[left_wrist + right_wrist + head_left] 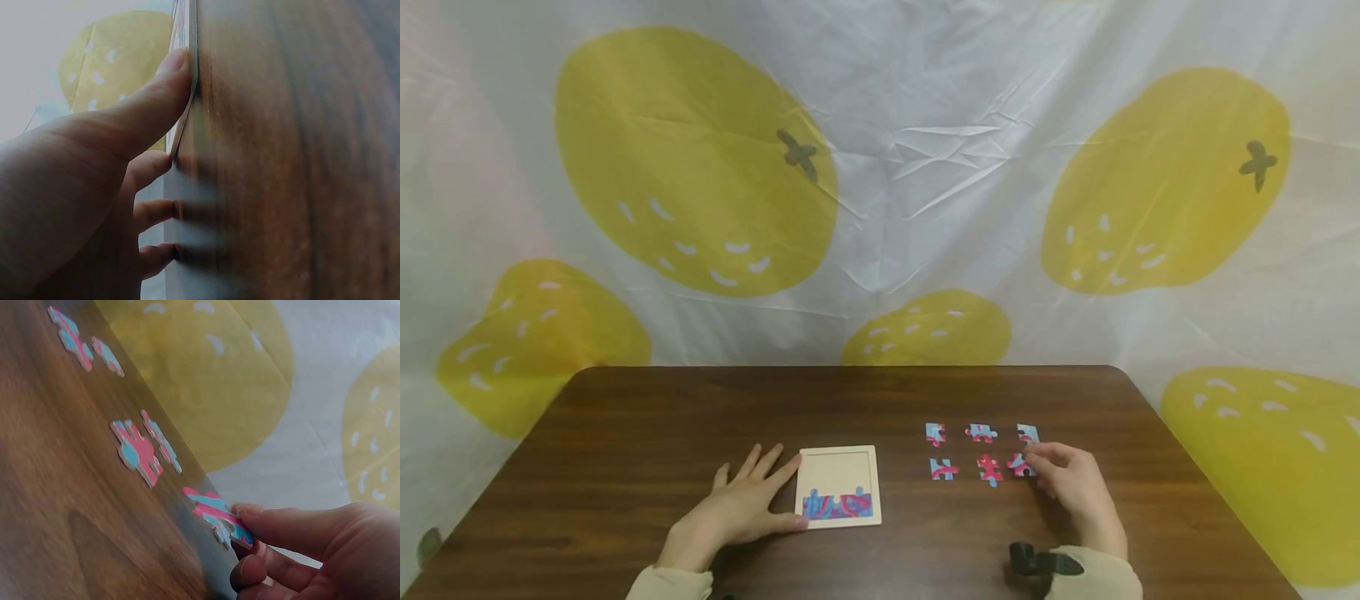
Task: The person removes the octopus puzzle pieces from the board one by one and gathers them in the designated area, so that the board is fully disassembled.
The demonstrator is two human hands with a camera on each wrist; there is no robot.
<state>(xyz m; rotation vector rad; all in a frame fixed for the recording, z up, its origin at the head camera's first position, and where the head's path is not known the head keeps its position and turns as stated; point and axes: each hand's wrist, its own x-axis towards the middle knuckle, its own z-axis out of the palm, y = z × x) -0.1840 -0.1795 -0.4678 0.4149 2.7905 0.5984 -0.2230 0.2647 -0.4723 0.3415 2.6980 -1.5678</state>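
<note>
My left hand lies spread at the left side of a square wooden puzzle tray, thumb and index fingertip touching its edge. In the left wrist view, the thumb presses along the tray's rim, and the other fingertips reach down to the tabletop. Blue, purple and pink puzzle pieces fill the tray's near part; its far part shows bare wood. Between thumb and fingers, my right hand pinches a pink-and-blue puzzle piece, tilted in the right wrist view.
Left of the right hand are loose puzzle pieces in two rows, including a red one and a blue-and-pink one. A light-blue corner piece lies just beyond that hand. Behind the brown table hangs a lemon-patterned curtain.
</note>
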